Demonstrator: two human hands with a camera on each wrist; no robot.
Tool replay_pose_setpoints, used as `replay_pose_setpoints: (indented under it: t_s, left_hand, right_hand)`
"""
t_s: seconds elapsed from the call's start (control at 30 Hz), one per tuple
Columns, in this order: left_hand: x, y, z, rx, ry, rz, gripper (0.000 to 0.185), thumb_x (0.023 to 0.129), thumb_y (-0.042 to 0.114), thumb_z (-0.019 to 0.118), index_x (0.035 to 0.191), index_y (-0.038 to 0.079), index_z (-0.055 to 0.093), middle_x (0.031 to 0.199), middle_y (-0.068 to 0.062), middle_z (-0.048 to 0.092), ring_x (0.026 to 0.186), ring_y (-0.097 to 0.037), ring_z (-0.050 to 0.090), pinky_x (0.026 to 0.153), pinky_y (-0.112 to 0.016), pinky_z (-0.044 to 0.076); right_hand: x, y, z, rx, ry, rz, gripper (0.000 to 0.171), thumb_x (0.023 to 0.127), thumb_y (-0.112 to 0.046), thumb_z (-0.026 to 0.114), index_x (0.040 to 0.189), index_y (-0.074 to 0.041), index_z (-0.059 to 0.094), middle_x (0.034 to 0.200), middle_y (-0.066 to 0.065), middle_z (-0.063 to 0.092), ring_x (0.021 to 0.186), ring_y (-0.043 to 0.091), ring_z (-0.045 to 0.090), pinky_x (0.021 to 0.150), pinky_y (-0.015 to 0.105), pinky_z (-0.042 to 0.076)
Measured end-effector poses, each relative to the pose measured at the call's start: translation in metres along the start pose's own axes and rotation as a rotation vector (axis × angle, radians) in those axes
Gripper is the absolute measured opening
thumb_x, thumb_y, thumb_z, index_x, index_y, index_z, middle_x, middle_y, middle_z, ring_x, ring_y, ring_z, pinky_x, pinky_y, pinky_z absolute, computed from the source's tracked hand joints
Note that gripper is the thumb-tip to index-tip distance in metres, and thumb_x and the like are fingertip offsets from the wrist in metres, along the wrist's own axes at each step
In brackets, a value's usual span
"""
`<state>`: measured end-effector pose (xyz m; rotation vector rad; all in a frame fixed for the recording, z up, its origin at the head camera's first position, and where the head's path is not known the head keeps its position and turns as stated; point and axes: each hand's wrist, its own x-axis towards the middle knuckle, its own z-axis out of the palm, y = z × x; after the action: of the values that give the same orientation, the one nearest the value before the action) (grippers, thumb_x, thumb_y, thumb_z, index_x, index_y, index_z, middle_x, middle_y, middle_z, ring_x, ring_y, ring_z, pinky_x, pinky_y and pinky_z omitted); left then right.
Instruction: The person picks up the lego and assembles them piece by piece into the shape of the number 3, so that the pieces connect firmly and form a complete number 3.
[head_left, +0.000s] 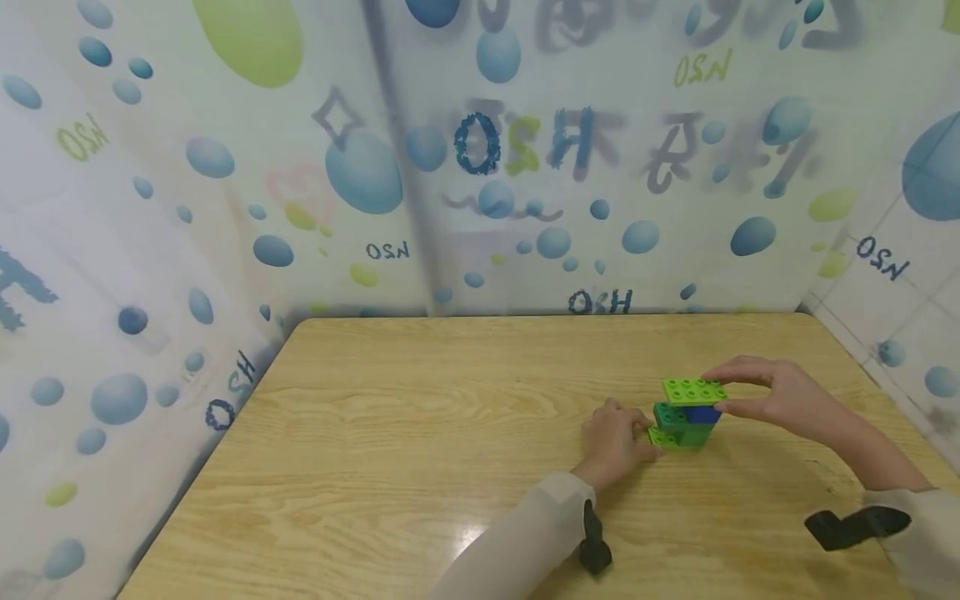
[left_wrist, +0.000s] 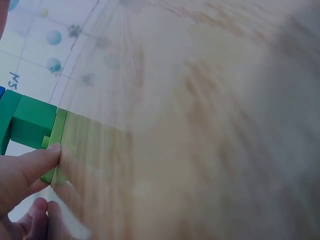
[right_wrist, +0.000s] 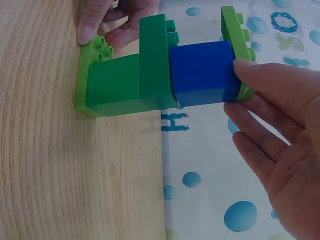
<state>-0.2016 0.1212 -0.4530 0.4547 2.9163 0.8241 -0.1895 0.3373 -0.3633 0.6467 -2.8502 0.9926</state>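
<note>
A small stack of toy building bricks stands on the right part of the table. At its bottom lies a light green base plate [right_wrist: 84, 82], bearing a green brick [right_wrist: 114, 84]. Over that sits a longer green brick [right_wrist: 153, 62] that juts out to the left, and on it a blue brick [right_wrist: 202, 72]. A thin light green plate [head_left: 692, 392] tops the stack. My right hand [head_left: 787, 402] pinches this top plate at its right end, thumb also near the blue brick. My left hand [head_left: 613, 442] pinches the left end of the base plate, thumb at its edge.
The wooden table [head_left: 420, 433] reaches back to a wall covering [head_left: 525, 267] printed with blue and green drops and lettering. A black strap [head_left: 594, 537] hangs at the left sleeve, another strap [head_left: 858, 527] at the right sleeve.
</note>
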Motion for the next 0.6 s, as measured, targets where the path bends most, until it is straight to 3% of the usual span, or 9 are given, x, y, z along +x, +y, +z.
replay_pose_setpoints:
  t_s: [0.17, 0.4, 0.6]
  left_hand:
    - [0.0013, -0.0020, 0.0018, 0.001, 0.012, 0.013, 0.038, 0.067, 0.045, 0.078, 0.101, 0.031, 0.069, 0.087, 0.014, 0.047, 0.081, -0.003, 0.043, 0.069, -0.022, 0.030]
    - [0.0013, -0.0009, 0.0021, -0.013, 0.007, 0.017, 0.038, 0.068, 0.045, 0.077, 0.101, 0.029, 0.070, 0.085, 0.014, 0.045, 0.078, -0.003, 0.040, 0.066, -0.022, 0.029]
    - [0.0014, -0.0008, 0.0026, -0.025, 0.005, 0.020, 0.038, 0.068, 0.044, 0.078, 0.102, 0.029, 0.070, 0.085, 0.014, 0.045, 0.077, -0.003, 0.039, 0.066, -0.022, 0.029]
  right_hand:
    - [0.0012, -0.0022, 0.0011, -0.099, 0.021, -0.026, 0.033, 0.080, -0.024, 0.072, 0.111, -0.017, 0.067, 0.104, -0.004, 0.061, 0.096, 0.000, 0.049, 0.073, 0.041, 0.045]
    - [0.0031, -0.0045, -0.0009, -0.040, -0.026, -0.006, 0.033, 0.080, -0.021, 0.071, 0.111, -0.013, 0.065, 0.104, 0.001, 0.060, 0.096, 0.025, 0.055, 0.076, 0.049, 0.044]
    - [0.0023, -0.0027, 0.0013, 0.029, -0.021, -0.009, 0.035, 0.081, -0.016, 0.071, 0.114, -0.009, 0.063, 0.105, 0.002, 0.060, 0.098, 0.005, 0.052, 0.081, 0.055, 0.041]
